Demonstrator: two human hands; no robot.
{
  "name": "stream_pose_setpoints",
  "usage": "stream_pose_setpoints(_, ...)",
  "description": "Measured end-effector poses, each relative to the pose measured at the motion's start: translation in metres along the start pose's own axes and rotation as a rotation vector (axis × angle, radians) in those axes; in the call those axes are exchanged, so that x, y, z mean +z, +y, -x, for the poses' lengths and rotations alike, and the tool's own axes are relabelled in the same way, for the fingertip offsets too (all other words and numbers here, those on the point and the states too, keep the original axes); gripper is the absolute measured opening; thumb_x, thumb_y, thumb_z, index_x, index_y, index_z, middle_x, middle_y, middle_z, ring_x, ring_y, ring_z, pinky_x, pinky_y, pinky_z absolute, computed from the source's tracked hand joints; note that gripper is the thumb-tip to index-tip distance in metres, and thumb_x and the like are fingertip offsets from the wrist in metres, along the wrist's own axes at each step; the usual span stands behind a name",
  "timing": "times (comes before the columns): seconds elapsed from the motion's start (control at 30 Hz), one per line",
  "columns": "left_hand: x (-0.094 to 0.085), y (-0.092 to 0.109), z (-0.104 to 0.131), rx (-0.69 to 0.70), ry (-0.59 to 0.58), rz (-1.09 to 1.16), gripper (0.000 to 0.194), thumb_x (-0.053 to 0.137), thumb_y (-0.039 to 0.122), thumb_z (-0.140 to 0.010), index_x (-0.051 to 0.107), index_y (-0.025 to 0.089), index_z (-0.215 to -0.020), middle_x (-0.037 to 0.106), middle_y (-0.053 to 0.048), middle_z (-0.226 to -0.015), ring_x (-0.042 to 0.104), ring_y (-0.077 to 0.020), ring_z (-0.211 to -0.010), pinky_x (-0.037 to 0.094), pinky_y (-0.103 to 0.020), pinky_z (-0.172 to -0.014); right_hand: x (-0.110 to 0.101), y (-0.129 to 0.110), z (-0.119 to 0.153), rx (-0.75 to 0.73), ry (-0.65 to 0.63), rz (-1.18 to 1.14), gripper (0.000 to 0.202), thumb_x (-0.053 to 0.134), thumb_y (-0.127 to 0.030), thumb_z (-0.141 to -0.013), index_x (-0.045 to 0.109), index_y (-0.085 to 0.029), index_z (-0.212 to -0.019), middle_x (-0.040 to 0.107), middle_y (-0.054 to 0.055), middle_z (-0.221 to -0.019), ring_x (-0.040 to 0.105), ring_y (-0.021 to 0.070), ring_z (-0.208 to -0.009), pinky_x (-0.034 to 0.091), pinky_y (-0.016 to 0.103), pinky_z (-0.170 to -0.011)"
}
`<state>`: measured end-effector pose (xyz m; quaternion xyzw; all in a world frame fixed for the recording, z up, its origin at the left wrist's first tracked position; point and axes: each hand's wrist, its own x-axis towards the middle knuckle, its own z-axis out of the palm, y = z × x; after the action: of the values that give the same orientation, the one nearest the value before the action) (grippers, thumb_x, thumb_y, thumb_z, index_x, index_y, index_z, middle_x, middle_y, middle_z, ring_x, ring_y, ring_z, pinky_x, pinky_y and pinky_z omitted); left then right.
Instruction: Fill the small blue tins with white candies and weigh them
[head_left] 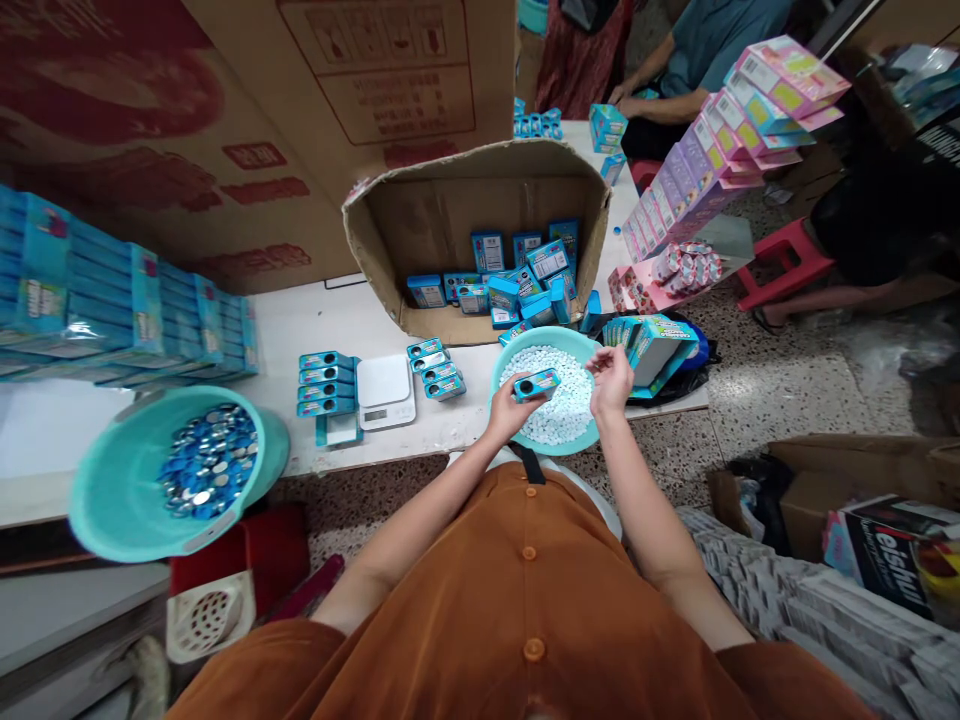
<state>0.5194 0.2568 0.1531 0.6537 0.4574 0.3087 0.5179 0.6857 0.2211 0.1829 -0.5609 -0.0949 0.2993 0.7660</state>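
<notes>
Over a turquoise basin [550,448] of small white pellets, my left hand [513,408] holds a small blue box [537,385] with a dark round hole on its upper side. My right hand [611,382] is raised at the basin's right rim, its fingers partly curled and apart, with nothing visible in them. Behind the basin, a cut-open cardboard box [420,205] holds many small blue boxes. Left of the basin, a short row of blue boxes [437,370] lies beside a white scale [385,385]. Another row [327,384] stands on the scale's other side.
A second turquoise basin [105,480] with blue and silver discs is at the left, below stacked blue packs [112,290]. Pink and purple boxes [697,165] lean in a tall stack at the right, near a red stool [787,255]. Another person's arms [660,85] are beyond.
</notes>
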Motion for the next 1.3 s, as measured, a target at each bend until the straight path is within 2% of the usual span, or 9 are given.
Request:
stream_pose_setpoints(0.17,-0.021,-0.018,0.008,-0.124,0.108,0.043,0.049,0.075,0.033,-0.060,0.059,0.016,-0.103,0.067,-0.006,-0.100,0.062,-0.0215,-0.095,0.049,-0.035,-0.088,-0.045,0.078,-0.014,0.072,-0.305,0.708,0.032,0.052,-0.048,-0.077,0.063,-0.019,-0.077,0.062,0.001,-0.076,0.056,0.0150,-0.072,0.045,0.028,-0.070)
stream_pose_setpoints(0.33,-0.037,-0.019,0.019,-0.152,0.134,0.006,0.045,0.075,0.034,-0.061,0.060,0.017,-0.101,0.067,-0.005,-0.098,0.063,-0.0206,-0.093,0.049,-0.034,-0.086,-0.037,0.141,0.007,-0.094,-0.444,1.050,0.041,0.050,-0.042,-0.081,0.056,-0.018,-0.114,0.057,0.011,-0.116,0.050,0.0217,-0.110,0.036,0.036,-0.097)
stream_pose_setpoints(0.5,-0.046,-0.017,0.026,-0.196,0.151,-0.029,0.046,0.075,0.034,-0.061,0.059,0.018,-0.101,0.066,-0.005,-0.098,0.062,-0.0206,-0.092,0.049,-0.034,-0.085,-0.017,0.159,0.036,-0.209,-0.623,1.232,0.042,0.053,-0.041,-0.081,0.055,-0.016,-0.115,0.057,0.013,-0.111,0.047,0.0251,-0.109,0.035,0.038,-0.095)
stream_pose_setpoints(0.67,-0.048,-0.013,0.027,-0.216,0.135,-0.028,0.045,0.074,0.035,-0.062,0.059,0.018,-0.101,0.066,-0.005,-0.096,0.063,-0.0201,-0.089,0.050,-0.034,-0.083,-0.024,0.152,0.046,-0.148,-0.725,1.228,0.039,0.046,-0.048,-0.085,0.058,-0.019,-0.109,0.060,0.010,-0.103,0.053,0.0226,-0.099,0.039,0.033,-0.085)
stream_pose_setpoints(0.87,-0.044,-0.015,0.023,-0.135,0.094,-0.072,0.041,0.072,0.034,-0.065,0.060,0.019,-0.101,0.066,-0.005,-0.099,0.063,-0.0197,-0.092,0.049,-0.033,-0.084,-0.023,0.144,0.034,0.247,-0.549,0.802,0.032,0.060,-0.051,-0.071,0.055,-0.020,-0.065,0.058,0.000,-0.067,0.054,0.0163,-0.070,0.040,0.025,-0.064)
stream_pose_setpoints(1.0,-0.039,-0.017,0.017,-0.075,0.080,-0.112,0.039,0.071,0.031,-0.067,0.060,0.018,-0.102,0.066,-0.006,-0.101,0.062,-0.0210,-0.095,0.047,-0.035,-0.088,-0.016,0.126,0.021,0.604,-0.292,0.374,0.036,0.055,-0.055,-0.072,0.050,-0.020,-0.069,0.048,-0.005,-0.054,0.043,0.0094,-0.046,0.030,0.020,-0.043)
stream_pose_setpoints(1.1,-0.035,-0.016,0.012,-0.013,0.056,-0.184,0.037,0.070,0.027,-0.067,0.060,0.018,-0.102,0.064,-0.007,-0.104,0.060,-0.0217,-0.098,0.046,-0.036,-0.089,-0.013,0.098,0.010,0.856,-0.187,-0.142,0.029,0.054,-0.048,-0.075,0.045,-0.021,-0.070,0.044,-0.007,-0.051,0.034,0.0059,-0.038,0.019,0.018,-0.035)
stream_pose_setpoints(1.2,-0.028,-0.014,0.009,0.055,0.027,-0.263,0.036,0.069,0.021,-0.067,0.060,0.019,-0.102,0.064,-0.006,-0.104,0.059,-0.0216,-0.099,0.046,-0.036,-0.090,-0.009,0.062,0.003,0.866,-0.209,-0.500,0.021,0.052,-0.038,-0.079,0.043,-0.021,-0.070,0.045,-0.006,-0.052,0.035,0.0051,-0.038,0.018,0.016,-0.033)
stream_pose_setpoints(1.3,-0.019,-0.012,0.007,0.122,-0.040,-0.328,0.036,0.067,0.015,-0.067,0.060,0.020,-0.102,0.063,-0.005,-0.104,0.059,-0.0210,-0.099,0.046,-0.035,-0.090,0.004,0.029,0.006,0.777,-0.225,-0.620,0.016,0.050,-0.032,-0.081,0.044,-0.021,-0.071,0.049,-0.006,-0.056,0.039,0.0049,-0.040,0.022,0.015,-0.033)
